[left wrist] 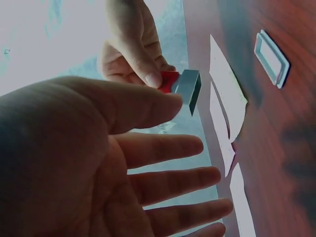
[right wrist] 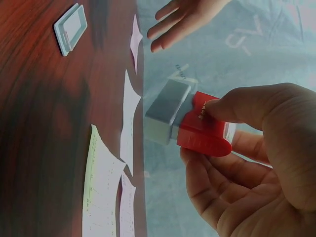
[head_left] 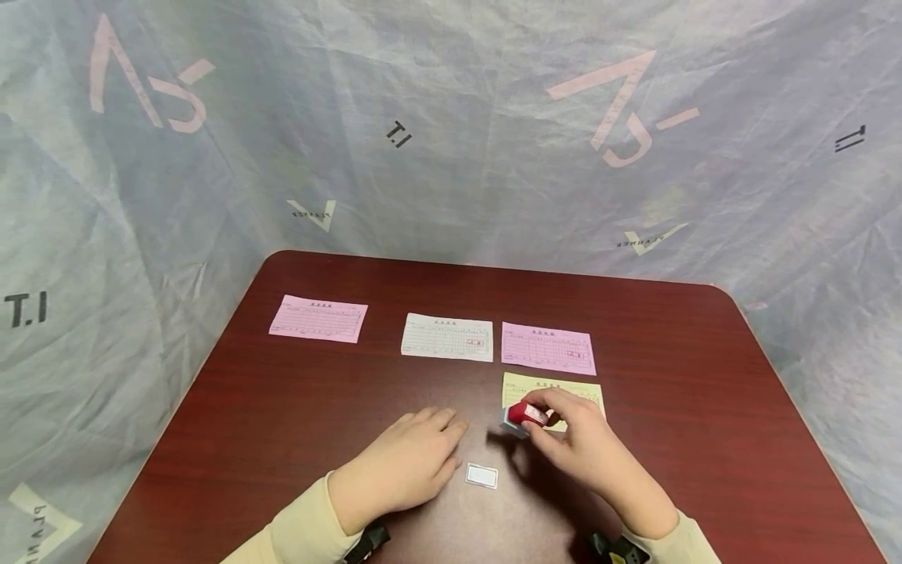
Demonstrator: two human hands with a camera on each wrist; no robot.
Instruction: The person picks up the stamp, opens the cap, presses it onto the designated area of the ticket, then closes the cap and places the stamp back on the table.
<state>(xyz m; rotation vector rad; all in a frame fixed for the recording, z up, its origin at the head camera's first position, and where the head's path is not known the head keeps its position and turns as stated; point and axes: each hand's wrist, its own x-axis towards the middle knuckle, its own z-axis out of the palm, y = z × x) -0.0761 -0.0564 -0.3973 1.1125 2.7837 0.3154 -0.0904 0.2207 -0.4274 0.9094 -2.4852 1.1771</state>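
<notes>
My right hand (head_left: 581,435) grips a red self-inking stamp (head_left: 524,413) with a grey base, thumb on one side and fingers on the other. In the right wrist view the stamp (right wrist: 202,126) is tilted and off the table. It hangs by the near left part of a yellow printed slip (head_left: 521,382), partly covered by the hand. My left hand (head_left: 409,462) is palm down near the table, fingers extended and holding nothing. Between the hands lies the small rectangular stamp cap (head_left: 482,475), its pale inside facing up.
Behind the yellow slip lies a pink slip (head_left: 543,348) with a red mark. Left of that is a white slip (head_left: 440,337), also red-marked. Another pink slip (head_left: 317,319) lies far left on the dark red table (head_left: 239,439). Grey printed cloth (head_left: 451,141) hangs around the table.
</notes>
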